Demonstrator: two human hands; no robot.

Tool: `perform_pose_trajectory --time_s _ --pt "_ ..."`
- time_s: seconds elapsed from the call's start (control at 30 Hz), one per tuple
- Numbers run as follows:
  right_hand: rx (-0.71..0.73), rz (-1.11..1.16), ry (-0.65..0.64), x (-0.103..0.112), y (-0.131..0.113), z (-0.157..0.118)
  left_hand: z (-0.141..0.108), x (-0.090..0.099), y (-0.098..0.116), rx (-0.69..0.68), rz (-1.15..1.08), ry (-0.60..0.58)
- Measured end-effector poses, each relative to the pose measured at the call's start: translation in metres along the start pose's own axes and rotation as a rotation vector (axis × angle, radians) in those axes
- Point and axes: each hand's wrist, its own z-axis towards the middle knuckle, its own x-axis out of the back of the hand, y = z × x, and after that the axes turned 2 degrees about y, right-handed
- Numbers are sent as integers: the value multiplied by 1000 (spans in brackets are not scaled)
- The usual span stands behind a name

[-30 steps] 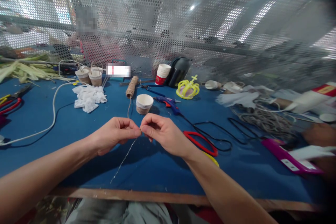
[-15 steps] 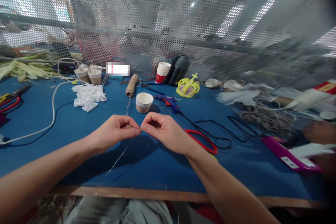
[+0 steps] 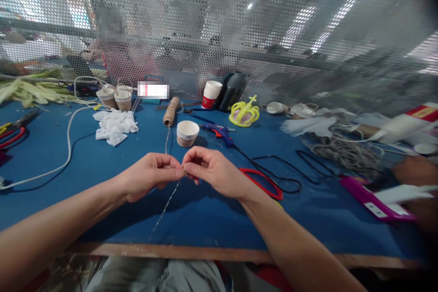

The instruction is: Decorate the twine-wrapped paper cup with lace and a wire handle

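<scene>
My left hand (image 3: 152,174) and my right hand (image 3: 212,171) meet fingertip to fingertip above the blue table, each closed in a pinch on twine (image 3: 167,139). The twine runs from a tan spool (image 3: 171,112) lying behind the hands toward my left fingers. Below the pinch a thin, pale twisted strand (image 3: 166,207) hangs down to the lower left. What lies between the fingertips is mostly hidden. Just beyond the hands stands a small cup (image 3: 187,133), wrapped in tan cord with a white rim.
A blue glue gun (image 3: 219,133) with a black cable lies right of the cup. Red-handled scissors (image 3: 263,182) are partly behind my right forearm. A yellow crown-shaped piece (image 3: 243,113), paper cups (image 3: 211,95) and white crumpled cloth (image 3: 116,125) stand around. Another person's hand (image 3: 414,175) is at right.
The hanging strand has swung rightward and now drops more steeply. My hands stay pinched together in nearly the same place, with the right fingers slightly shifted.
</scene>
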Motion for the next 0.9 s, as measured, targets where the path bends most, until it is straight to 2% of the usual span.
perform_pose_trajectory --time_s 0.3,0.47,0.57,0.63,0.73,0.83,0.9 --pt "-1 -129 -19 2 -1 -1 -2 0 1 -73 224 11" --pt "5 -194 18 -1 1 0 -1 0 0 -90 305 55" --pt "-24 -159 44 -2 2 0 -1 0 -1 -101 309 61" --pt "-36 -46 64 -2 3 0 -1 2 -1 -92 271 45" --pt "-35 294 100 1 5 2 -2 3 0 -76 183 7" --pt "-57 623 68 5 5 5 -4 5 0 -77 119 -12" --pt "-87 722 30 7 4 5 -4 6 0 -82 97 -2"
